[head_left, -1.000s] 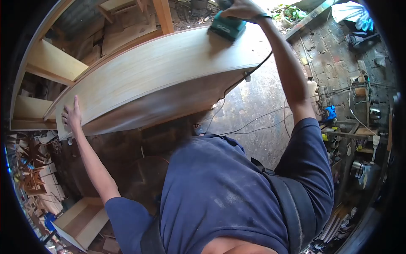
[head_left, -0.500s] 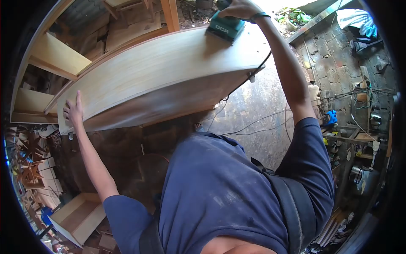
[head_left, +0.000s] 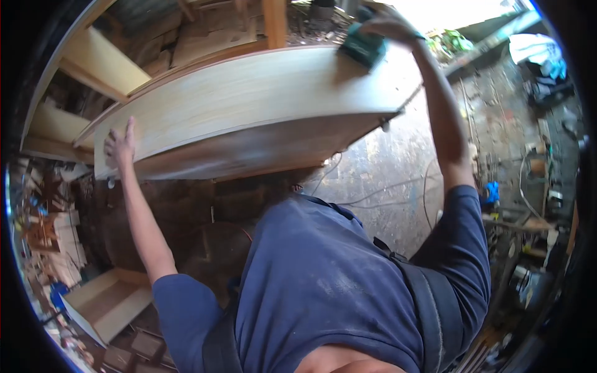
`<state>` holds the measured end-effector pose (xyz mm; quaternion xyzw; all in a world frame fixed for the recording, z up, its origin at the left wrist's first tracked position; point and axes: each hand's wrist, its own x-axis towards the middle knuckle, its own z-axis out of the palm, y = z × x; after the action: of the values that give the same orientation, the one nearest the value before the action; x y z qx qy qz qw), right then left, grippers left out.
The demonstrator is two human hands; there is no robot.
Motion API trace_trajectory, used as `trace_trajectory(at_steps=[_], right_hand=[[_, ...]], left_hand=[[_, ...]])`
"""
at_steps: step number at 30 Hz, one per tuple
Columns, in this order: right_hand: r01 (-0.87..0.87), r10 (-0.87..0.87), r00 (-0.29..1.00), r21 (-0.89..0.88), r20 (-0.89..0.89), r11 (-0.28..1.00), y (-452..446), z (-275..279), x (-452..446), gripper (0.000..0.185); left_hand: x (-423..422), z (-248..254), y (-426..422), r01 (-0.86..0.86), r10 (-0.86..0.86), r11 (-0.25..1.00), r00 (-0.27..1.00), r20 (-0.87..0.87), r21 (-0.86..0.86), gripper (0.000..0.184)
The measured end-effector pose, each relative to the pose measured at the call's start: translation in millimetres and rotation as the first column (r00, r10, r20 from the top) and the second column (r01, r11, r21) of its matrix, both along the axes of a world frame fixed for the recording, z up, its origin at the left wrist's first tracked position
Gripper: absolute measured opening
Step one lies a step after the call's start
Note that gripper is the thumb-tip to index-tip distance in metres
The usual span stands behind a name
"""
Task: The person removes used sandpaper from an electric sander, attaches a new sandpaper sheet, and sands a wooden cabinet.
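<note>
A long pale wooden panel (head_left: 230,87) runs across the upper part of the view, on top of a wooden piece of furniture. My left hand (head_left: 122,146) lies on the panel's left end with its fingers spread. Near the panel's far right end, my right hand (head_left: 387,26) is wrapped round the top of a green power tool (head_left: 364,47). The tool's underside rests on the panel surface. Motion slightly blurs my right hand and the tool.
A wooden frame (head_left: 273,25) stands behind the panel. An open wooden box (head_left: 109,304) sits at the lower left. Cables (head_left: 388,189) cross the floor. At the right are a brick wall (head_left: 497,99), a hanging cloth (head_left: 535,53) and cluttered shelves (head_left: 519,224).
The green tool and my right hand have shifted right in the view. The whole scene has also shifted with the camera. My left hand stays on the panel's left end.
</note>
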<state>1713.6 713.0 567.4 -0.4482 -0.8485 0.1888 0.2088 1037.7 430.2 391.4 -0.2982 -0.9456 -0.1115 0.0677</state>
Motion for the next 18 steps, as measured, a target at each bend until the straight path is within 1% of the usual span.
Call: trace_trajectory(at_steps=[1, 2, 3, 4, 6, 7, 8, 9, 10, 11, 13, 14, 16, 18], right_hand=[[0.014, -0.016, 0.999, 0.043, 0.045, 0.999, 13, -11, 26, 0.042], [0.007, -0.009, 1.0, 0.086, 0.02, 0.996, 17, -12, 32, 0.045], [0.02, -0.023, 0.998, 0.05, 0.059, 0.999, 11, -4, 34, 0.045], [-0.007, -0.011, 0.995, 0.171, 0.104, 0.985, 27, -17, 42, 0.047], [-0.08, 0.067, 0.995, 0.198, 0.07, 0.977, 22, -17, 27, 0.052], [-0.13, 0.124, 0.99, 0.109, 0.061, 0.985, 22, -18, 14, 0.061], [-0.14, 0.134, 0.989, 0.108, 0.058, 0.984, 20, -20, 3, 0.061], [-0.228, 0.218, 0.972, 0.146, 0.083, 0.963, 5, -13, -17, 0.062], [-0.314, 0.298, 0.948, 0.182, 0.11, 0.932, -5, -9, -37, 0.064], [-0.329, 0.303, 0.944, 0.27, 0.133, 0.905, -5, -17, -57, 0.066], [-0.366, 0.343, 0.927, 0.162, 0.151, 0.916, -4, -20, -100, 0.066], [-0.327, 0.295, 0.937, 0.175, 0.184, 0.929, -6, -23, -121, 0.065], [-0.356, 0.325, 0.928, 0.172, 0.183, 0.919, -20, -17, -163, 0.067], [-0.466, 0.428, 0.879, 0.184, 0.21, 0.866, -19, -22, -211, 0.067]], left_hand=[[-6, -5, 0, 0.006, -0.006, 1.0, 1.0, -0.014, 0.002, 0.119], [-6, -7, 0, 0.015, -0.015, 1.0, 1.0, -0.027, 0.002, 0.119], [4, -1, -1, 0.003, -0.003, 1.0, 0.999, -0.034, 0.001, 0.119], [18, 7, 1, -0.002, 0.002, 1.0, 0.999, -0.039, 0.001, 0.118], [26, 11, 1, -0.038, 0.037, 0.999, 0.998, -0.049, -0.024, 0.117], [27, 12, 2, -0.037, 0.036, 0.999, 0.998, -0.05, -0.021, 0.116], [29, 12, 2, -0.034, 0.033, 0.999, 0.998, -0.051, -0.019, 0.115], [37, 20, 2, -0.046, 0.044, 0.997, 0.998, -0.044, -0.059, 0.115], [39, 20, 2, -0.057, 0.055, 0.997, 0.997, -0.048, -0.06, 0.115], [38, 20, 3, -0.049, 0.046, 0.998, 0.998, -0.054, -0.051, 0.115], [41, 21, 1, -0.043, 0.041, 0.998, 0.998, -0.051, -0.044, 0.114], [46, 24, 0, -0.06, 0.058, 0.997, 0.997, -0.053, -0.046, 0.114], [49, 25, 0, -0.052, 0.05, 0.998, 0.997, -0.053, -0.04, 0.113], [49, 26, -2, -0.06, 0.057, 0.997, 0.997, -0.054, -0.048, 0.113]])
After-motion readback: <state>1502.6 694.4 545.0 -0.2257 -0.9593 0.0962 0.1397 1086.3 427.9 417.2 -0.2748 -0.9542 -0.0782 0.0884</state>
